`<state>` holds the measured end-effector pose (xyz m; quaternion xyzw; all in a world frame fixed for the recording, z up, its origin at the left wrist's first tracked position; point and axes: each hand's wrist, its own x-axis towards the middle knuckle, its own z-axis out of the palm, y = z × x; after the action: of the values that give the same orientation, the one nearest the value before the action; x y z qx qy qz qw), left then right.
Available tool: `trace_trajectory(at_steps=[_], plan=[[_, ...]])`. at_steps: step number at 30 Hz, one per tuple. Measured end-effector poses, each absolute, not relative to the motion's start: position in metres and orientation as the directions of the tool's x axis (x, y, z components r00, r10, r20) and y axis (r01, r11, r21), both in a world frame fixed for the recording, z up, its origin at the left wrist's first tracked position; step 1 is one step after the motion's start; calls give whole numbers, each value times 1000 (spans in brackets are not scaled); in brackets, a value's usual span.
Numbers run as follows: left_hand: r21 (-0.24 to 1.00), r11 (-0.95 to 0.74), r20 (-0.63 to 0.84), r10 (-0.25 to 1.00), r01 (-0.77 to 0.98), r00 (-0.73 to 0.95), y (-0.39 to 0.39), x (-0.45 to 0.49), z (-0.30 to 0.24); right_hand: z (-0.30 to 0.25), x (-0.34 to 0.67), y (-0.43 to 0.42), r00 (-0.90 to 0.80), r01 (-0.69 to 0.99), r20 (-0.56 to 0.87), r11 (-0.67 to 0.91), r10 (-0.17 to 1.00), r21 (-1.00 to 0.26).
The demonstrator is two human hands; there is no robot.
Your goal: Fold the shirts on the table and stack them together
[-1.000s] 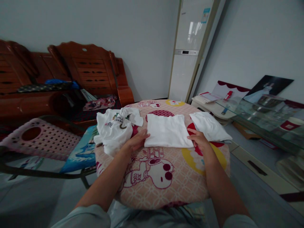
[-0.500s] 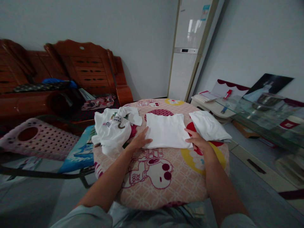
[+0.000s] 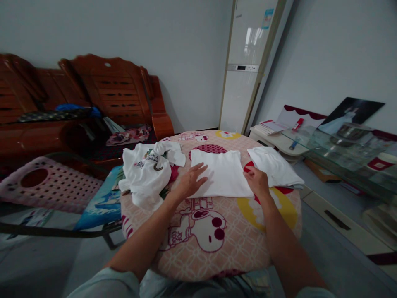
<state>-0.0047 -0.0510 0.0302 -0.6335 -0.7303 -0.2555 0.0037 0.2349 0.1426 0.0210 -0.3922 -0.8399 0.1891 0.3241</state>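
A white shirt (image 3: 221,176), folded into a flat rectangle, lies in the middle of the round table. My left hand (image 3: 192,180) rests over its left side, fingers spread. At the right edge, my right hand (image 3: 257,179) is closed, with thumb and fingertips pinching the cloth there. Left of the folded shirt lies a crumpled white T-shirt (image 3: 144,171) with dark lettering and a printed picture. To the right sits a stack of folded white clothing (image 3: 274,165), close beside my right hand.
A pink patterned cloth (image 3: 242,248) covers the table (image 3: 173,265). On the left stand a woven-back chair (image 3: 52,184) with a blue cushion (image 3: 104,203) and a wooden sofa (image 3: 108,91). A glass shelf (image 3: 341,161) with items is at right, a tall white air conditioner (image 3: 242,66) behind.
My left hand has moved from the shirt's left edge up and inward over it. My right hand has shifted slightly up the right edge, its fingers drawing together.
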Motion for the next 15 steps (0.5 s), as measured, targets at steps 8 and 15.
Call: trace_trajectory(at_steps=[8,15], plan=[[347,-72,52,997,935,58,-29,17,3,-20,212,127,-802,314,417,896,427,-315],[510,-87,211,977,856,-26,-37,-2,24,-26,212,129,-796,346,409,890,446,-296]])
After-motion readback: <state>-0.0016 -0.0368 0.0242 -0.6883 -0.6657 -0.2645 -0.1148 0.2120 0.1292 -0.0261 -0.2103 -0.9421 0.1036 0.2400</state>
